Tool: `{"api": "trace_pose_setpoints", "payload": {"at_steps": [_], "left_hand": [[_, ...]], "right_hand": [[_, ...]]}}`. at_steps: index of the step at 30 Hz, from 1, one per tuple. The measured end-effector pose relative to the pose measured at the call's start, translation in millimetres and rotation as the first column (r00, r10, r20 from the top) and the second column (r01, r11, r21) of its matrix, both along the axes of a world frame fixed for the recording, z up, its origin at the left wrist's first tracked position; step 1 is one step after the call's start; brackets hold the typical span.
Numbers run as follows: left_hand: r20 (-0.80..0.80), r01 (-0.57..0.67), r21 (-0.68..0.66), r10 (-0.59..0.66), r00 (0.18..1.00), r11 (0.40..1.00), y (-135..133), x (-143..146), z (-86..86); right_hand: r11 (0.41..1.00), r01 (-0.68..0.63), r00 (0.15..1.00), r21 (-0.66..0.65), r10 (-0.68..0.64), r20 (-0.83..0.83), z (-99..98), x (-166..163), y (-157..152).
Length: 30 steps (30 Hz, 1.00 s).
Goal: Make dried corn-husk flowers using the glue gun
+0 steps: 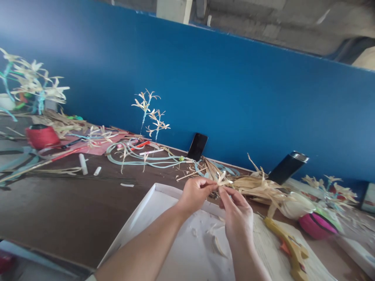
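Above the white tray (158, 210): your two hands meet, both pinching one small husk flower (222, 179).
Left hand (195, 194): your fingers are curled and grip the flower from its left side.
Right hand (238, 214): your thumb and forefinger clamp its base, touching your left fingertips.
Husk flower: held in the air over the tray's far rim, pale petals splayed upward.
Behind it: a heap of dry husks (258, 187); a phone (197, 146) leaning on the blue wall; a dark flask (287, 167).
Right of your hands: a yellow glue gun (288, 242) and a pink yarn ball (316, 225).
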State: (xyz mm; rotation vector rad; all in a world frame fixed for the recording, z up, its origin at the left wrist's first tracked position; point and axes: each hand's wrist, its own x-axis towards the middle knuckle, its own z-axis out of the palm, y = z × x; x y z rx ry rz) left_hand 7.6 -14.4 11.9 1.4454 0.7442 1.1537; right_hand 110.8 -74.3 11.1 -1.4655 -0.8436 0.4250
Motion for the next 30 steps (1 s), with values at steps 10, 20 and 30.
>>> {"api": "trace_pose_setpoints", "payload": {"at_steps": [10,20,30], "left_hand": [[-0.015,-0.026,0.099,0.027,1.0,0.995,0.6,-0.1,-2.3],[-0.093,-0.075,0.301,0.108,0.99,0.951,0.3,0.7,-7.3],[0.017,-0.039,0.072,0.038,0.999,0.997,0.6,3.1,-6.8]], "right_hand": [[1.0,0.003,0.999,0.005,-0.003,0.053,-4.2,3.8,1.7],[0.998,0.038,0.976,-0.039,-0.029,0.214,-1.5,7.3,0.0],[0.989,-0.124,0.979,0.086,0.136,-0.15,-6.2,3.3,4.0]]}}
